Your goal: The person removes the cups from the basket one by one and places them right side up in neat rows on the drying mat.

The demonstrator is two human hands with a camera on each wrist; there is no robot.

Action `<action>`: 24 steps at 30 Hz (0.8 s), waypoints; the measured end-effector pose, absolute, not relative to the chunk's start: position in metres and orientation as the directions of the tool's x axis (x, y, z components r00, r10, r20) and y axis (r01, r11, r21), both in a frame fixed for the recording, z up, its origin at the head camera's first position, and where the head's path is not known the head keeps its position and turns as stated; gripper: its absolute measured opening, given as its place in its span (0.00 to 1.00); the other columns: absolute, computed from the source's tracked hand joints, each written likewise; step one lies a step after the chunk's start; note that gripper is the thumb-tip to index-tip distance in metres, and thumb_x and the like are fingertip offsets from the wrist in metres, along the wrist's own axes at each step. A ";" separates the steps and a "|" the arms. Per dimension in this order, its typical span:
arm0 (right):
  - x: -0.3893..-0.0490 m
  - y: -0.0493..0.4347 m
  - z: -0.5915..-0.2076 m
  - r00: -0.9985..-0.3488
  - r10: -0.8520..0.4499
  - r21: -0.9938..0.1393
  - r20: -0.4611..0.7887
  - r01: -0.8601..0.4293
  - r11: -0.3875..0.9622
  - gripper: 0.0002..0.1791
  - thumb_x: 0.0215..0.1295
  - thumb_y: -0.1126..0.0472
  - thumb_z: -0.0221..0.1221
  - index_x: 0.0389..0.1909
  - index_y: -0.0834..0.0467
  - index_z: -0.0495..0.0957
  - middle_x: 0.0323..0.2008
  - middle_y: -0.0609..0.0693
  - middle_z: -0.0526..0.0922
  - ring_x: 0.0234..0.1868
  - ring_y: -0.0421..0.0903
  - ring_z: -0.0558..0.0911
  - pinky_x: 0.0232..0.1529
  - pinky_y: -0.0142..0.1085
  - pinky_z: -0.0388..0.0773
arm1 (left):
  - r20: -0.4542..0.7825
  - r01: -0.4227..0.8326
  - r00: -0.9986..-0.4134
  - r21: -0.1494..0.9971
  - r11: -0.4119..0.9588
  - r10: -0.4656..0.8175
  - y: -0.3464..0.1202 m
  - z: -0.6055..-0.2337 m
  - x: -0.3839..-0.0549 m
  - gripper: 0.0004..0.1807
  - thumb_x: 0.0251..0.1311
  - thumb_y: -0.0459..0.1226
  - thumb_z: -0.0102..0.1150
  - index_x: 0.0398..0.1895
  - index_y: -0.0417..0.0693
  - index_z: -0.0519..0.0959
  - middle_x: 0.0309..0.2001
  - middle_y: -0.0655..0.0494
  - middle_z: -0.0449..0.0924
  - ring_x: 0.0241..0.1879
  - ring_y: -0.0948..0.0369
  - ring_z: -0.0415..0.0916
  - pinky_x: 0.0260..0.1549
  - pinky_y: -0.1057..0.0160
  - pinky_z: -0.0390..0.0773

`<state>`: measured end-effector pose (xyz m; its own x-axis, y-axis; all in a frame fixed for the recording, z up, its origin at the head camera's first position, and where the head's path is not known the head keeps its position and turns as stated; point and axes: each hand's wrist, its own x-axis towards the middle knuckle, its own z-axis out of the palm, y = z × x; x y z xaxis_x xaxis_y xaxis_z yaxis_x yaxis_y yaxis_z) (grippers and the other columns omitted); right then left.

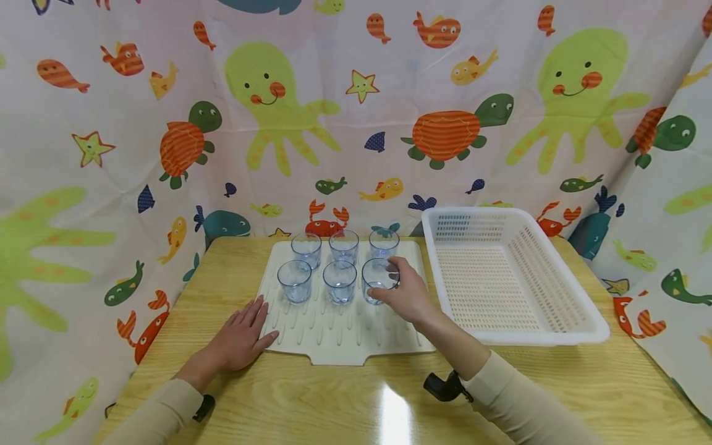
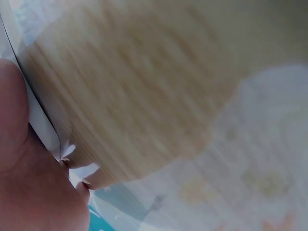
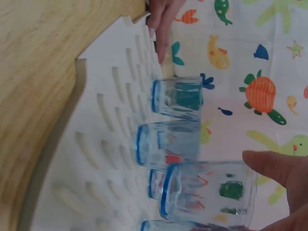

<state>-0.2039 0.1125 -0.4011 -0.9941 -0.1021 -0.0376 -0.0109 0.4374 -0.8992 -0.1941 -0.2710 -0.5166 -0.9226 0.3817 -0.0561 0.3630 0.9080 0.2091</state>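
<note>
Clear bluish drinking glasses stand upright in two rows of three on a white ridged drying board [image 1: 342, 337]. My right hand [image 1: 410, 293] holds the front right glass [image 1: 381, 283], thumb on its near side and fingers round the right side. In the right wrist view, the thumb [image 3: 272, 164] lies at the rim of this glass [image 3: 209, 192]. The front middle glass [image 1: 340, 283] is just left of it, the back right glass [image 1: 384, 243] behind. My left hand [image 1: 239, 337] lies flat with spread fingers, fingertips at the board's left edge.
A white plastic basket [image 1: 562, 337] with perforated walls stands right of the board, close to my right forearm. Under everything is a wooden table [image 1: 311, 402]. A curtain [image 1: 334, 161] printed with sea animals hangs behind and at both sides.
</note>
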 end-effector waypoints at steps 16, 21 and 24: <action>-0.222 0.109 -0.442 -0.992 0.069 -0.905 -0.101 0.121 0.408 0.46 0.63 0.60 0.69 0.78 0.61 0.55 0.74 0.64 0.63 0.75 0.64 0.62 0.72 0.58 0.62 | -0.067 0.354 -0.925 0.204 0.913 0.374 -0.270 -0.518 -0.197 0.46 0.77 0.60 0.43 0.80 0.33 0.52 0.81 0.35 0.44 0.79 0.38 0.43 0.72 0.32 0.49; -0.226 0.108 -0.446 -0.991 0.073 -0.905 -0.113 0.133 0.405 0.46 0.63 0.59 0.69 0.78 0.60 0.55 0.74 0.63 0.63 0.75 0.63 0.63 0.72 0.58 0.63 | -0.075 0.348 -0.926 0.206 0.915 0.370 -0.271 -0.518 -0.196 0.47 0.76 0.61 0.42 0.80 0.33 0.51 0.81 0.35 0.44 0.79 0.38 0.43 0.72 0.32 0.49; -0.228 0.106 -0.448 -0.991 0.078 -0.904 -0.108 0.131 0.407 0.46 0.63 0.59 0.69 0.77 0.60 0.55 0.74 0.63 0.64 0.75 0.63 0.63 0.72 0.57 0.63 | -0.075 0.345 -0.927 0.206 0.916 0.367 -0.272 -0.518 -0.196 0.47 0.76 0.61 0.42 0.80 0.33 0.51 0.81 0.35 0.44 0.79 0.38 0.43 0.72 0.32 0.49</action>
